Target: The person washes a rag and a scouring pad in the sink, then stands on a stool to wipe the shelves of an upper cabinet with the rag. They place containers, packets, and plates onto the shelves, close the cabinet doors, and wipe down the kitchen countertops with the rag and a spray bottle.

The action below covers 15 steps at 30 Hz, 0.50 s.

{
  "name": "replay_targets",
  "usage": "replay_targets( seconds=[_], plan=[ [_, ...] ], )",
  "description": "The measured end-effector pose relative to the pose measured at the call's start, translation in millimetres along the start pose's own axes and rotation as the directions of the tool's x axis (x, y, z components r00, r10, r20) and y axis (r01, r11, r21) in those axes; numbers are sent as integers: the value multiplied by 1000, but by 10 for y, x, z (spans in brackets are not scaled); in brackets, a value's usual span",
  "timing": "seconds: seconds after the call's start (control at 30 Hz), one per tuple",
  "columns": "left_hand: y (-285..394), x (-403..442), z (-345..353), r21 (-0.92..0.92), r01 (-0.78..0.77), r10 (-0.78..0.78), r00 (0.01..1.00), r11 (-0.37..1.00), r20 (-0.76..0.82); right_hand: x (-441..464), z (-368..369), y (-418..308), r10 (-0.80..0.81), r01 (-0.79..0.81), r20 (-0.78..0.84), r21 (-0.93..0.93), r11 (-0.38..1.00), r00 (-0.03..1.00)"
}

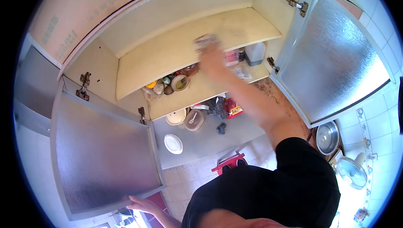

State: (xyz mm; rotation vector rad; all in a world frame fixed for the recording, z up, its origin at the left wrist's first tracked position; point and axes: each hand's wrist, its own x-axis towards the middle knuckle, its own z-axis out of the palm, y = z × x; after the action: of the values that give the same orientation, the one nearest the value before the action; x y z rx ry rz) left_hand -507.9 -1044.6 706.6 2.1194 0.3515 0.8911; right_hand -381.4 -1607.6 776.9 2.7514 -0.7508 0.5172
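On the upper cabinet shelf (147, 65), my right hand (211, 54) is closed around a greyish cloth-like item (205, 40); both are blurred by motion. The forearm crosses in front of the lower shelf (168, 104). At the lower left, my left hand (137, 204) touches the bottom edge of the open frosted cabinet door (105, 148); its fingers are partly spread and hold nothing that I can see.
A second frosted door (331, 60) stands open at the right. The lower shelf holds a bowl (180, 83), jars and a plastic container (255, 54). Below are a white lid (173, 143), a red packet (233, 108), a metal basin (327, 138) and a red stool (228, 164).
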Motion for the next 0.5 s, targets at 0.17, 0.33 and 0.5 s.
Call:
replay_targets(
  seconds=[0.17, 0.33, 0.5],
  plan=[
    [200, -122, -61, -16, 12, -11, 999, 1000, 38, -219, -489, -255, -326, -368, 344, 930, -12, 880],
    [-60, -59, -102, -62, -135, 138, 989, 989, 58, -609, -356, 647, -377, -592, 545, 296, -749, 749],
    [177, -173, -52, -280, -83, 105, 992, 956, 65, -677, 205, 1605, 293, 62, 249, 656, -752, 923]
  ],
)
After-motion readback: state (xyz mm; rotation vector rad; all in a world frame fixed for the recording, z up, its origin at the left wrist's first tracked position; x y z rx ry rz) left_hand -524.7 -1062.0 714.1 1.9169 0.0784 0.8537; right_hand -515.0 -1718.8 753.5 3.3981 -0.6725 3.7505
